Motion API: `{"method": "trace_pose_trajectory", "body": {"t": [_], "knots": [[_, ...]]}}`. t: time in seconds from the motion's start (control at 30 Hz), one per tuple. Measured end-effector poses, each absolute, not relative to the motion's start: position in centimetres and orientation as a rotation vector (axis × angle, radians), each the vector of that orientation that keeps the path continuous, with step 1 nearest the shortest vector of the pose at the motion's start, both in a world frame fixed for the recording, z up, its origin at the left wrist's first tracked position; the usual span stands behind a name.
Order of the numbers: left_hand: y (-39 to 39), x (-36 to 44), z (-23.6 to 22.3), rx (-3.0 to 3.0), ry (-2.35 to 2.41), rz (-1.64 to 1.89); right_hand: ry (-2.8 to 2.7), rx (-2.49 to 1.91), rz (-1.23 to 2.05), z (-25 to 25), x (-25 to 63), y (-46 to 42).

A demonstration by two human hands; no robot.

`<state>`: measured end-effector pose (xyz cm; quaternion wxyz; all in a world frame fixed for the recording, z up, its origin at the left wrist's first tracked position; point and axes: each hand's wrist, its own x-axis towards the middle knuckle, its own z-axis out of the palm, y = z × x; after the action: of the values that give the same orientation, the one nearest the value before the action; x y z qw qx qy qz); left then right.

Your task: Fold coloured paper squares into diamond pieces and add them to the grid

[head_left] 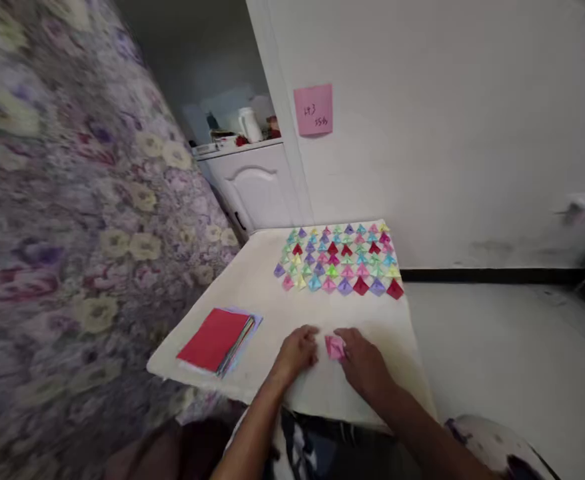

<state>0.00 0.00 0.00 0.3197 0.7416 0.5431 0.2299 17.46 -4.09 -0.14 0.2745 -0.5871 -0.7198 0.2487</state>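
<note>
A small folded pink origami paper (334,347) is just above the near part of the table, pinched at its right side by my right hand (367,367). My left hand (297,352) is a little to its left, apart from the paper, with fingers loosely bent, a gap between thumb and index finger, and nothing seen in it. Beyond both hands, rows of small folded paper pieces (345,287) in red, purple, pink, green, blue and yellow cover the far right of the table. A stack of square paper sheets (215,339), red on top, lies to the left.
The cream-covered table (252,280) stands against a white wall with a pink note (313,110). Floral fabric (97,220) hangs along the left side. A white jug (250,125) stands on a cabinet (257,190) behind. Pale floor (472,347) runs to the right.
</note>
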Motion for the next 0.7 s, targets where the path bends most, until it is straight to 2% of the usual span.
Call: {"method": "trace_pose_trajectory", "body": {"t": [0.3,0.7], "knots": [[-0.9,1.6,1.4,2.095,1.228,0.656,-1.954,-1.639,0.696,0.3,18.4,-4.7],[-0.6,-0.1,0.5,2.226,1.314,0.550,-1.983,-1.715,0.630,0.2,17.2,-4.0]]}}
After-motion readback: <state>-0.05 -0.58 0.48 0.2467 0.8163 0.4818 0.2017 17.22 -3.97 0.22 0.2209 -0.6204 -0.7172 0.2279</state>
